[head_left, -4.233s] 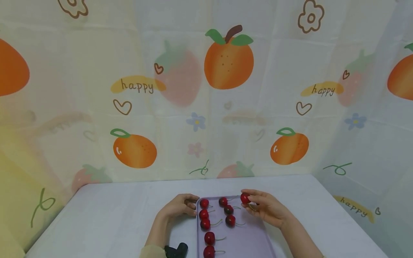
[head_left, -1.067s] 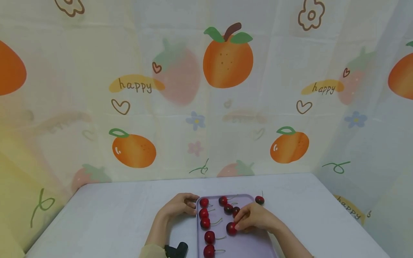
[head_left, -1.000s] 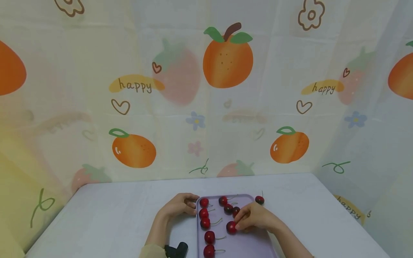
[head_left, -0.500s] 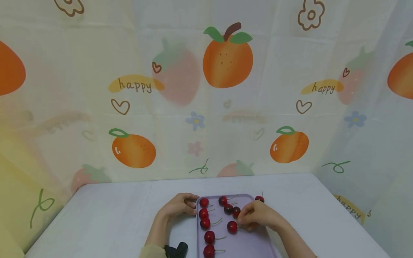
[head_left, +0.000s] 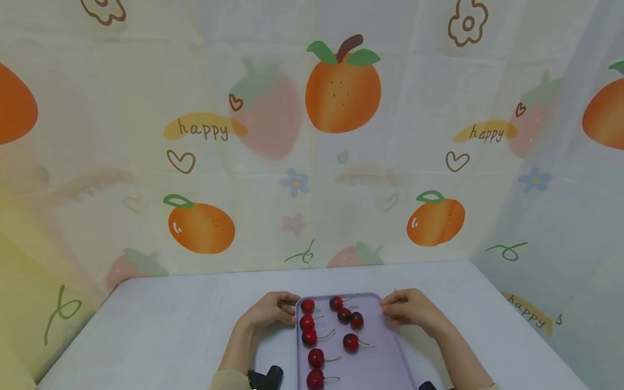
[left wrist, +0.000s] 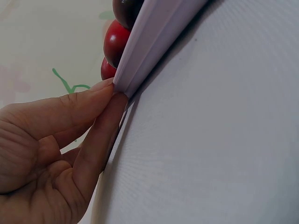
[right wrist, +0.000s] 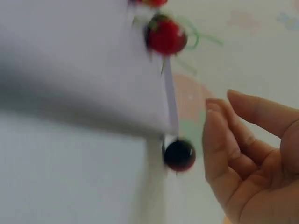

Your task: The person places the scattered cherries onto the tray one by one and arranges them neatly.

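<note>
My left hand pinches the left rim of a lilac tray near its far corner. In the left wrist view, its thumb and a finger grip that edge beside the red cherries. Several stemmed cherries form a column along the tray's left side. A second group, including a dark red cherry, lies around the middle. My right hand is at the far right corner, thumb and fingers apart and holding nothing. A loose cherry sits just outside the tray there, hidden behind the hand in the head view.
The tray lies on a white tabletop. Behind it hangs a fruit-print cloth. A black device is worn at my left wrist; part of another shows by the right one.
My right hand has set a cherry down in the tray's middle group, let it go, and moved away to the far right corner. The left hand stays at the rim.
</note>
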Motion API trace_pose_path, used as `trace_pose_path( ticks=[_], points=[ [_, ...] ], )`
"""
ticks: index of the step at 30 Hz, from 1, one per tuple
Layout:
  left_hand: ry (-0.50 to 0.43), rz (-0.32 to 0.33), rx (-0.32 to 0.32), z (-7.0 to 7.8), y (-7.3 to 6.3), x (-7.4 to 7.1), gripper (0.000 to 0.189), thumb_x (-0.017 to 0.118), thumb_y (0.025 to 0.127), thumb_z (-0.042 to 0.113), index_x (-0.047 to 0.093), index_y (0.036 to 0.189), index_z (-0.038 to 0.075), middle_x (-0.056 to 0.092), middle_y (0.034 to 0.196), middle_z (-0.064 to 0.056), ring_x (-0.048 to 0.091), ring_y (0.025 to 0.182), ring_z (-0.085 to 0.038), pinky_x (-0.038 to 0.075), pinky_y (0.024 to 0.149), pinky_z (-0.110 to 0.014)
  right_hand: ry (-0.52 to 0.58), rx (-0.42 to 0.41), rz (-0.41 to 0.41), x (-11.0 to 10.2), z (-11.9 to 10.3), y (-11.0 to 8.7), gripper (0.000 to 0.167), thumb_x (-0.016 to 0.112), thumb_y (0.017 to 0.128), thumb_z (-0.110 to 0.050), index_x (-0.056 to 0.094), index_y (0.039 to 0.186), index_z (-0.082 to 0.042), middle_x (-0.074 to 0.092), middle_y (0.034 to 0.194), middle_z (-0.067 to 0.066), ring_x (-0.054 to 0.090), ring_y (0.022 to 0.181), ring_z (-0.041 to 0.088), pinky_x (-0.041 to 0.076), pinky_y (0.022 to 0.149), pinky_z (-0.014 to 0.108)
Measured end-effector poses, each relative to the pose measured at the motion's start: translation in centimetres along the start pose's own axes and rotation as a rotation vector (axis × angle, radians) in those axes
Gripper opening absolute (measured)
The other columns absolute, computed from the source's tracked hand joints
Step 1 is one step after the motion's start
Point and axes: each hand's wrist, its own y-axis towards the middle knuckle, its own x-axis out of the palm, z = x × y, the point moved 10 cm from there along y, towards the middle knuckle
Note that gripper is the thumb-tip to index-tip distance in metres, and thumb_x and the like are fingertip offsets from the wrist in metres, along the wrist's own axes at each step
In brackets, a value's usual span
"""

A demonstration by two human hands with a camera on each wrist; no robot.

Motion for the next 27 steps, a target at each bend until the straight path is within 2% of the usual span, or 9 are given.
trace_pose_path(
  ticks=[4,10,14,17,21,27],
  points=[
    [0.007,-0.003,0.001,-0.1,0.0,0.0,0.053,0.077,0.076,0.002,0.061,0.127,-0.001,0.066,0.094,-0.009,0.058,0.083,-0.014,0.055,0.076,-0.026,0.041,-0.001,0.058,-1.6,0.9,0.1,0.037,0.069,0.09,-0.015,0.064,0.114,0.012,0.073,0.095,0.006,0.065,0.078,0.01,0.058,0.074,0.026],
    [0.011,0.001,0.002,0.0,0.0,0.0,0.054,0.077,0.076,0.001,0.061,0.127,-0.001,0.066,0.095,-0.01,0.058,0.084,-0.014,0.054,0.076,-0.026,0.091,0.01,0.16,-3.7,1.6,0.1,0.04,0.066,0.092,-0.013,0.061,0.118,0.016,0.073,0.093,0.003,0.068,0.079,0.01,0.059,0.073,0.023],
    [0.01,0.002,0.001,0.0,0.0,0.0,0.054,0.077,0.076,0.001,0.061,0.128,-0.001,0.066,0.095,-0.01,0.058,0.084,-0.015,0.055,0.076,-0.027,0.104,0.045,0.262,-5.0,2.3,0.1,0.039,0.064,0.093,-0.012,0.06,0.122,0.015,0.073,0.103,0.01,0.069,0.083,0.011,0.059,0.075,0.023],
    [0.014,0.005,-0.006,-0.1,0.0,-0.1,0.054,0.077,0.076,0.001,0.062,0.127,0.0,0.066,0.096,-0.01,0.058,0.084,-0.015,0.055,0.077,-0.027,0.112,0.052,0.304,-5.7,2.7,0.2,0.04,0.062,0.094,-0.01,0.057,0.125,0.015,0.071,0.111,0.016,0.068,0.086,0.008,0.059,0.078,0.023],
    [0.02,0.007,-0.012,-0.1,0.0,-0.1,0.054,0.077,0.076,0.002,0.062,0.127,0.0,0.066,0.095,-0.01,0.058,0.084,-0.015,0.055,0.077,-0.027,0.118,0.052,0.311,-6.1,3.1,0.8,0.043,0.059,0.095,-0.01,0.053,0.13,0.016,0.067,0.12,0.023,0.066,0.089,0.006,0.058,0.081,0.022],
    [0.008,-0.005,0.001,-0.2,0.1,0.0,0.054,0.077,0.076,0.001,0.061,0.127,-0.001,0.066,0.095,-0.01,0.058,0.084,-0.015,0.054,0.076,-0.026,0.109,0.046,0.3,-6.2,3.8,2.1,0.043,0.059,0.096,-0.011,0.054,0.129,0.017,0.063,0.125,0.029,0.066,0.09,0.005,0.058,0.081,0.022]
  ],
)
